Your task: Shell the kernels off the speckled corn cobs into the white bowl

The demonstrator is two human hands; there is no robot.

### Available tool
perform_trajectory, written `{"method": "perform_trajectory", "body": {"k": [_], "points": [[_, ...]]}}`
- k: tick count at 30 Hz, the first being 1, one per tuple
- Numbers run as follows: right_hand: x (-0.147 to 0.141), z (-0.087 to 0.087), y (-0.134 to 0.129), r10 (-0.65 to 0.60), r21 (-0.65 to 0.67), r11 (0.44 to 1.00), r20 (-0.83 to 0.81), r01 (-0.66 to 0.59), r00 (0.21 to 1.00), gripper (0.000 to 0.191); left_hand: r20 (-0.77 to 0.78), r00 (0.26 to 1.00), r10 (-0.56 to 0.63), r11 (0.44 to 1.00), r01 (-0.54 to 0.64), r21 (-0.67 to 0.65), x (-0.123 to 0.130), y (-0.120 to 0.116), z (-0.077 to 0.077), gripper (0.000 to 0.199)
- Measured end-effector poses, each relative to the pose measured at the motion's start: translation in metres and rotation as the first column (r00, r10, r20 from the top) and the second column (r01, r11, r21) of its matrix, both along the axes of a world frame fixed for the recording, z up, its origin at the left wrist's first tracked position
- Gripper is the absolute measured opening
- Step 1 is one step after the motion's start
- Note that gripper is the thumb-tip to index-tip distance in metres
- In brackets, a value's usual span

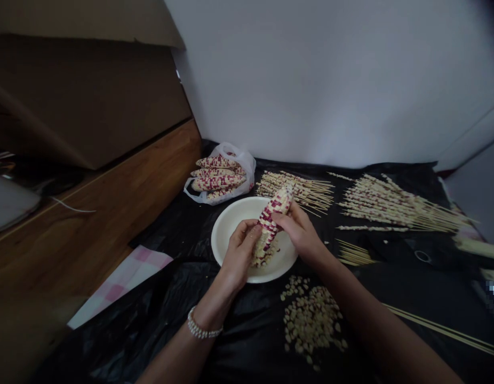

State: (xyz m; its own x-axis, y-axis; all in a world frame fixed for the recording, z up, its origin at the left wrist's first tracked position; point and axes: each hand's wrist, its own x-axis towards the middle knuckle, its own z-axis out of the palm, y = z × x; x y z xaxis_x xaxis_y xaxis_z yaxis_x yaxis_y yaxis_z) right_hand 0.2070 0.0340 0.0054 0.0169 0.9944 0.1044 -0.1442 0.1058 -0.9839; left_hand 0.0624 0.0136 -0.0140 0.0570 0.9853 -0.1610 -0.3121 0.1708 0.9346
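Note:
A corn cob (pixel 276 212) with cream and dark red kernels is tilted over a white bowl (pixel 221 234), its upper end pointing away and to the right. My left hand (pixel 244 250) grips the lower end, where part of the cob is bare of kernels. Around the upper part are the fingers of my right hand (pixel 301 229), the thumb lying on the kernels. Loose kernels (pixel 265 257) lie in the bowl below the cob. A pile of kernels (pixel 313 320) is spread on the black plastic sheet (pixel 247 320) nearer to me.
Several cobs (pixel 218 182) lie in a plastic bag (pixel 247 165) behind the bowl. Skewers with kernels form two piles (pixel 291 186), (pixel 379 205) at the back right. Bare sticks (pixel 355 253) lie nearer. A checked cloth (pixel 129 274) and cardboard box (pixel 90 96) are left.

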Motion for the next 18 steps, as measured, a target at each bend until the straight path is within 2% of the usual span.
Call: {"method": "perform_trajectory", "body": {"k": [5,9,11,14,18], "points": [[0.000,-0.005,0.000,0.020,0.029,0.999,0.053,-0.021,0.998,0.030,-0.068,0.997,0.045,0.999,-0.044,0.015,0.000,-0.001,0.002,0.022],[-0.003,-0.012,0.001,0.003,0.031,0.999,0.112,-0.007,0.994,0.039,-0.128,0.989,0.077,0.995,-0.069,0.067,-0.002,-0.002,-0.001,0.023],[-0.005,-0.013,0.000,-0.006,0.039,0.999,0.125,0.001,0.992,0.039,-0.135,0.987,0.088,0.996,-0.084,0.035,-0.002,-0.001,-0.002,0.022],[-0.004,-0.010,0.000,0.003,0.032,0.999,0.086,-0.006,0.996,0.038,-0.106,0.990,0.095,0.994,-0.100,-0.033,-0.002,0.000,-0.001,0.027],[0.001,-0.004,0.002,0.003,-0.031,1.000,-0.061,-0.004,0.998,0.038,0.006,0.995,0.101,0.994,-0.100,-0.046,0.001,0.001,0.003,0.032]]}}
